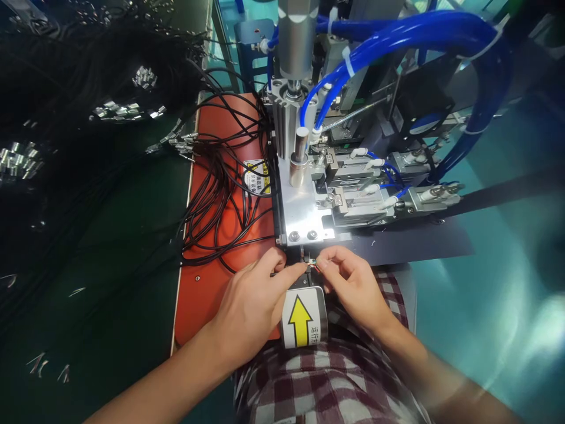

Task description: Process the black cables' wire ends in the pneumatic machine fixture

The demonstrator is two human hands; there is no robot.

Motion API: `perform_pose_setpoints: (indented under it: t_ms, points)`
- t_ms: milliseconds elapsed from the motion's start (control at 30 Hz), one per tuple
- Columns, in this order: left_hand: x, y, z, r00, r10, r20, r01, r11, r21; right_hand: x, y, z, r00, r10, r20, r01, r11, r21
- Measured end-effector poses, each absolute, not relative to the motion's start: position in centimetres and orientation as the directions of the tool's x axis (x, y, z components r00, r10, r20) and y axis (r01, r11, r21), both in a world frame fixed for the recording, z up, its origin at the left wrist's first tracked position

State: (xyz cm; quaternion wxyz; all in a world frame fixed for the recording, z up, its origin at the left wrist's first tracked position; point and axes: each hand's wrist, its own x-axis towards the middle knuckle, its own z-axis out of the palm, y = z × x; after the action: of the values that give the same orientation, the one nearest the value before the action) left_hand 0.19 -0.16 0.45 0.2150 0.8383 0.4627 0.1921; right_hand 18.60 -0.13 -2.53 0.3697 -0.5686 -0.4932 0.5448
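Centrally, a small cluster of coloured wire ends [313, 264] sits just below the near edge of the machine's bright metal plate [302, 215], between the two hands. Right hand [353, 281]: fingers brought together in a narrow pinch on the wires from the right, probably because strands so fine need fingertip control. Left hand [253, 297]: thumb stretched to the wires from the left, other fingers curled near the plate's corner; whether they close on anything cannot be told, as the hand hides its own grip. Opposed placing likely steadies the wires from both sides.

Just nearer, a label with a yellow arrow [301, 321] points towards the plate, presumably to mark a direction for the operator. Left of the plate, black cables [216, 194] loop over an orange tabletop [207, 318], perhaps laid there to keep their lengths off the mechanism. Farther left, silver cable tips [126, 111] lie grouped on a dark surface [110, 247]; bunching would keep ends aligned. Right of the plate, small actuators [359, 176] face it. Far right, thick blue tubes [424, 30] arch overhead, bound by white ties, apparently for clearance.
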Motion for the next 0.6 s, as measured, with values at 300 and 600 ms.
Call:
perform_pose_setpoints:
  t_ms: [300, 600]
  points:
    - [0.3, -0.1, 0.8, 0.507, 0.851, 0.132, 0.703, -0.498, 0.507, 18.7, 0.1, -2.3, -0.113, 0.925, -0.362, 0.040, -0.360, -0.932]
    - [0.6, 0.0, 0.9, 0.507, 0.851, 0.141, 0.712, -0.505, 0.487, 18.5, 0.7, -1.1, -0.098, 0.889, -0.447, 0.043, -0.445, -0.895]
